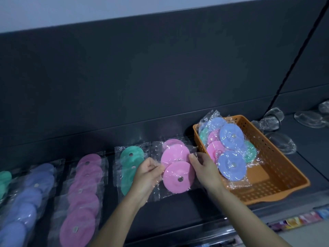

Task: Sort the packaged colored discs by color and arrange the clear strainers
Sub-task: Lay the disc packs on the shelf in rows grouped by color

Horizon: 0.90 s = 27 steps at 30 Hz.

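Seen from above, a person's two bare hands meet over a dark grey shelf. Between them is a round pink disc with a small metal centre, sealed in a clear plastic packet. The left hand pinches the packet's edge at nine o'clock with curled fingers. The right hand pinches its corner at about one o'clock.

At twelve o'clock from this disc lie two further pink discs in packets; whether it touches them is hard to tell.

At nine o'clock from it lies a short column of green packaged discs, partly hidden by the left hand. Further that way come a long column of pink packaged discs, a column of lavender-blue packaged discs, and more green discs at the frame's edge.

At three o'clock sits an orange perforated plastic basket holding a loose mixed heap of packaged discs in blue, pink and green. Past it, at two o'clock, clear domed strainers lie scattered on the shelf.
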Available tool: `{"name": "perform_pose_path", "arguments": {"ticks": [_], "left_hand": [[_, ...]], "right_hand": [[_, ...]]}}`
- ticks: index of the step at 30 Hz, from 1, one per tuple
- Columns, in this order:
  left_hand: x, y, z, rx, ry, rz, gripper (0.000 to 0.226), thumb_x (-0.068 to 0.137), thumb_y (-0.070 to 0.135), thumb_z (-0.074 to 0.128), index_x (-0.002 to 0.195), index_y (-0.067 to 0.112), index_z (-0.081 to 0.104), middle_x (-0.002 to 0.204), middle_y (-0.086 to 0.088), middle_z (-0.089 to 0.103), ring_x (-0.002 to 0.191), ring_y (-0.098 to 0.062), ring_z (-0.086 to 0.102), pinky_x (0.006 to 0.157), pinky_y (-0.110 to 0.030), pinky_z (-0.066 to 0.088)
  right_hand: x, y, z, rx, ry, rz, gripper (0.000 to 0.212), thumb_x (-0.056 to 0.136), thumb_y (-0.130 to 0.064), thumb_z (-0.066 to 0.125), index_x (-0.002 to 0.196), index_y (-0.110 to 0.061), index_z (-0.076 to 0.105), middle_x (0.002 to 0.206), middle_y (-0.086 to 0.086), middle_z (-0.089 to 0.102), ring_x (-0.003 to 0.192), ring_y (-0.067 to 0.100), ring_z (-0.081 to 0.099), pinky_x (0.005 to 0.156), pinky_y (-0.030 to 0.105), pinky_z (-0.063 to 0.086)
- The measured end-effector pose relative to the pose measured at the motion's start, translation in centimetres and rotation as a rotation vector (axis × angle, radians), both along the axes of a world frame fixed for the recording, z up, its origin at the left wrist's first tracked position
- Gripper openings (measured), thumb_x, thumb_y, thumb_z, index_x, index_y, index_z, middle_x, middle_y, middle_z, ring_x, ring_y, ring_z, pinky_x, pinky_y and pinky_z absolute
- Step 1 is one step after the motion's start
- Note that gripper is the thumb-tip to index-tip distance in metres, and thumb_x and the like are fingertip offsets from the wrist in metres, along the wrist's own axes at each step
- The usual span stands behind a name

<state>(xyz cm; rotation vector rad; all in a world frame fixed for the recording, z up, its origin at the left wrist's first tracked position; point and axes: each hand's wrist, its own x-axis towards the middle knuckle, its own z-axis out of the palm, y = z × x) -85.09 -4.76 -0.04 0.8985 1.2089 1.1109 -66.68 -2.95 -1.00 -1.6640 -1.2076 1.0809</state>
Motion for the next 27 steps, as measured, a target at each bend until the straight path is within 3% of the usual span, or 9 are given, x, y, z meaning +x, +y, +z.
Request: {"name": "perform_pose_path", "arguments": {"ticks": [3, 5, 7, 10, 12, 14, 18, 23, 27], "left_hand": [[0.5, 0.1, -0.2, -0.033, -0.143, 0.025, 0.016, 0.087, 0.000, 0.058, 0.078, 0.007, 0.048, 0.079, -0.006, 0.066, 0.074, -0.014, 0.067, 0.067, -0.026, 0.055], [1.2, 0.2, -0.4, -0.052, -0.149, 0.030, 0.013, 0.088, 0.001, 0.057, 0.079, 0.006, 0.050, 0.076, -0.005, 0.067, 0.067, -0.012, 0.065, 0.060, -0.022, 0.053], [2.0, 0.2, -0.8, -0.069, -0.098, 0.018, 0.010, 0.090, 0.004, 0.057, 0.081, 0.005, 0.053, 0.080, -0.008, 0.066, 0.072, -0.015, 0.064, 0.063, -0.025, 0.054], [2.9, 0.3, -1.6, -0.084, 0.125, 0.075, 0.010, 0.088, 0.007, 0.062, 0.081, 0.000, 0.061, 0.083, -0.010, 0.069, 0.076, -0.018, 0.066, 0.070, -0.030, 0.057], [3.3, 0.5, -2.0, -0.083, 0.251, 0.141, 0.008, 0.085, 0.005, 0.065, 0.080, 0.000, 0.065, 0.080, -0.008, 0.071, 0.072, -0.015, 0.067, 0.064, -0.026, 0.057], [3.6, 0.7, -2.1, -0.055, 0.463, 0.161, 0.005, 0.082, 0.006, 0.066, 0.078, 0.005, 0.065, 0.079, -0.004, 0.071, 0.072, -0.013, 0.065, 0.059, -0.022, 0.053], [3.5, 1.5, -2.3, 0.011, 0.828, 0.114, 0.011, 0.083, 0.011, 0.062, 0.073, 0.009, 0.060, 0.071, -0.004, 0.067, 0.061, -0.012, 0.056, 0.056, -0.024, 0.043], [2.4, 3.5, -2.0, 0.060, 1.000, 0.076, 0.006, 0.087, 0.016, 0.064, 0.086, 0.010, 0.065, 0.079, 0.002, 0.067, 0.066, -0.011, 0.058, 0.056, -0.021, 0.042], [1.9, 5.1, -2.1, 0.047, 1.070, 0.009, 0.010, 0.086, 0.012, 0.063, 0.093, 0.006, 0.063, 0.079, -0.004, 0.068, 0.066, -0.016, 0.060, 0.062, -0.030, 0.049]], "right_hand": [[0.7, 0.3, -0.3, -0.010, 0.115, 0.002, 0.032, 0.088, -0.034, 0.059, 0.061, -0.019, 0.051, 0.049, -0.010, 0.048, 0.049, 0.015, 0.044, 0.049, 0.026, 0.037], [1.5, 0.5, -0.6, 0.006, 0.062, -0.033, 0.031, 0.088, -0.023, 0.061, 0.058, -0.017, 0.052, 0.046, -0.010, 0.052, 0.045, 0.010, 0.046, 0.047, 0.024, 0.038], [2.4, 0.5, -0.8, 0.030, 0.005, -0.069, 0.023, 0.085, -0.014, 0.064, 0.063, -0.015, 0.059, 0.055, -0.008, 0.061, 0.053, 0.013, 0.056, 0.054, 0.028, 0.046], [3.8, 0.8, -0.9, 0.022, 0.015, -0.081, 0.019, 0.080, -0.004, 0.069, 0.066, -0.015, 0.063, 0.062, 0.002, 0.065, 0.059, 0.022, 0.062, 0.060, 0.035, 0.052], [4.1, 0.9, -1.1, 0.028, -0.022, -0.063, 0.022, 0.076, 0.000, 0.071, 0.065, -0.016, 0.061, 0.059, -0.002, 0.064, 0.052, 0.013, 0.061, 0.054, 0.027, 0.050], [4.0, 1.2, -1.3, 0.051, -0.149, -0.031, 0.022, 0.073, -0.002, 0.071, 0.064, -0.019, 0.060, 0.056, -0.008, 0.062, 0.049, 0.003, 0.056, 0.052, 0.011, 0.041], [3.1, 2.2, -1.5, 0.090, -0.316, 0.061, 0.019, 0.083, 0.000, 0.057, 0.073, -0.015, 0.063, 0.067, -0.006, 0.064, 0.064, 0.011, 0.057, 0.052, 0.011, 0.034], [2.1, 4.2, -1.5, 0.126, -0.432, 0.103, 0.022, 0.091, -0.003, 0.047, 0.080, -0.007, 0.066, 0.074, 0.004, 0.065, 0.060, 0.010, 0.050, 0.047, 0.013, 0.033], [1.9, 5.5, -1.9, 0.075, -0.569, 0.116, 0.023, 0.092, -0.004, 0.047, 0.076, -0.010, 0.062, 0.069, 0.001, 0.058, 0.057, 0.012, 0.049, 0.040, 0.011, 0.027]]}}
